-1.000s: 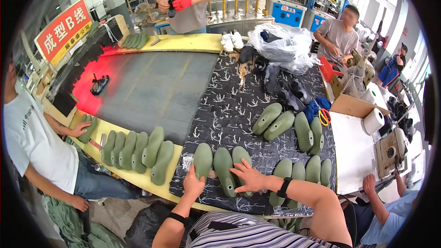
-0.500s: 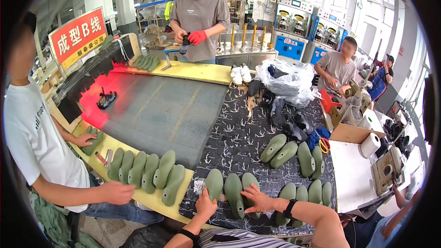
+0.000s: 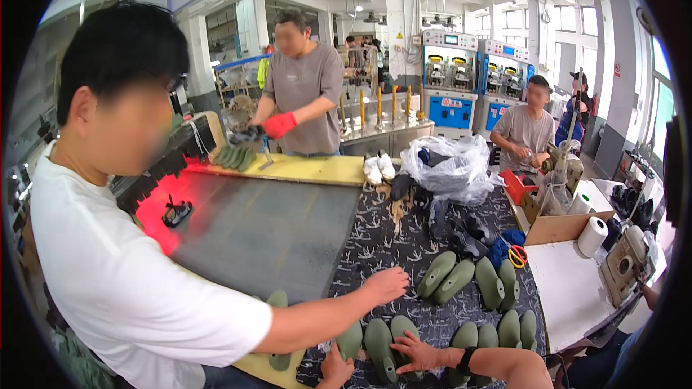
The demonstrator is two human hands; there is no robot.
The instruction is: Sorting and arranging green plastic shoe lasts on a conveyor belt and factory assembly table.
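Green shoe lasts lie in pairs on the black patterned cloth (image 3: 375, 245). At the near edge my left hand (image 3: 336, 369) is closed on the lower end of a green shoe last (image 3: 350, 341). Just right of it lies another last (image 3: 379, 349). My right hand (image 3: 417, 354), fingers spread, rests on a third last (image 3: 404, 327) without wrapping round it. A co-worker's bare arm stretches across from the left, and that hand (image 3: 388, 286) hovers near a pair of lasts (image 3: 437, 274). This arm hides most of the lasts on the near yellow board.
A dark conveyor belt (image 3: 245, 223) carries a black shoe (image 3: 176, 212) under red light. Plastic-bagged shoes (image 3: 450, 169), white shoes (image 3: 378, 168) and red-yellow scissors (image 3: 517, 256) lie farther back. At right stands a sewing machine (image 3: 623, 266). Other people work beyond.
The co-worker in white has leaned in and extended an arm across the belt's near corner toward the cloth. My view has shifted; my hands stay at the same lasts.
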